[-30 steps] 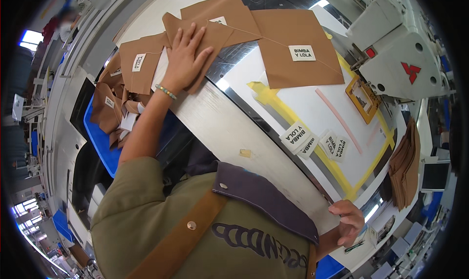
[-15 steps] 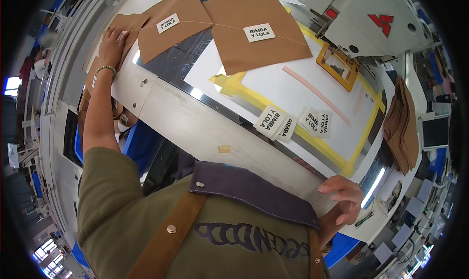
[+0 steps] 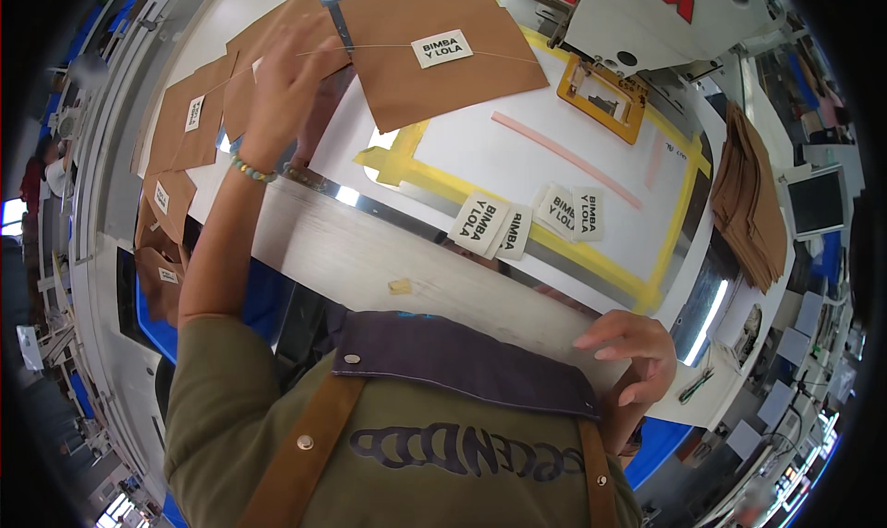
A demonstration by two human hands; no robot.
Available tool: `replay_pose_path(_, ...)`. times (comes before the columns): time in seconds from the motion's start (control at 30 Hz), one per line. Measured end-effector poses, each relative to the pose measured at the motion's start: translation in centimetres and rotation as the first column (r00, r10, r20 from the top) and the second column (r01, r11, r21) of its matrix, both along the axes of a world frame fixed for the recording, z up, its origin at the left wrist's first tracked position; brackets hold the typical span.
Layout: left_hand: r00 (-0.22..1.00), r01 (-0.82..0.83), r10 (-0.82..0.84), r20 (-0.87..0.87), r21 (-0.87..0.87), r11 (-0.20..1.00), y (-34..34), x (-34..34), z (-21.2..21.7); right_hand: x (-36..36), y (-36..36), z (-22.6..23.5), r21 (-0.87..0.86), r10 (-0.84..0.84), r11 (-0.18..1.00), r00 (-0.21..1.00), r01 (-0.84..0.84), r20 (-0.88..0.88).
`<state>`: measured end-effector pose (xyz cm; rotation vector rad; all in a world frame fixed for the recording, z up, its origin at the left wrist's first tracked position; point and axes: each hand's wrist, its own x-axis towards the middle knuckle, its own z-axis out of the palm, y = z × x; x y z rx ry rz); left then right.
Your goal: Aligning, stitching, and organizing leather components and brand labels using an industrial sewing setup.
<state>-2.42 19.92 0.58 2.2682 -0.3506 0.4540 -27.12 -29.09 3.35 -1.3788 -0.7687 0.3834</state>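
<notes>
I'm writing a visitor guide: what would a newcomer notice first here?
Probably the large brown panel with its white label, top centre, left of the white machine head. Next, the blurred left hand over another brown panel farther left. Then the loose white labels on the near edge of the yellow-taped sheet.

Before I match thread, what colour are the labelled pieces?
The labelled pieces are brown, clearest in head view.

- A white label (image 3: 442,48) on the large brown piece (image 3: 416,94) bore two dark lines of lettering.
- Smaller white labels (image 3: 194,114) sat on brown pieces (image 3: 176,149) farther left.
- Loose white tags (image 3: 479,223) on the yellow-taped sheet (image 3: 499,158) carried dark print.
- Dark letters (image 3: 457,454) crossed the olive garment (image 3: 443,500).
- A red emblem (image 3: 683,1) marked the pale machine head (image 3: 637,29).
</notes>
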Motion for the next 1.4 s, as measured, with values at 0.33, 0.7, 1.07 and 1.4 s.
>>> replay_pose_path(0.33, 0.935, 0.285, -0.352, -0.046, 0.69, 0.665, -4.9, 7.3, -0.7, -0.3, -0.2, 0.4, -0.029, -0.028, 0.999, 0.999, 0.027, -0.033)
replay_pose_path(0.7, 0.84, 0.266, -0.479, 0.255, 0.576, 0.773, -4.3, 5.2, -0.7, -0.3, -0.3, 2.0, -0.252, -0.361, 0.903, 0.932, 0.348, -0.006)
replay_pose_path(1.07, 0.574, 0.741, -0.817, -0.06, 0.463, 0.486, -16.0, -8.3, -0.3, 3.0, 6.9, -0.6, -0.533, -0.334, 0.132, 0.544, 0.836, 0.77)
replay_pose_path(1.4, 0.512, 0.772, -0.859, -0.02, 0.449, 0.45, -21.3, -5.3, -1.1, 4.9, 5.7, -2.6, -0.422, -0.259, 0.265, 0.485, 0.867, 0.835)
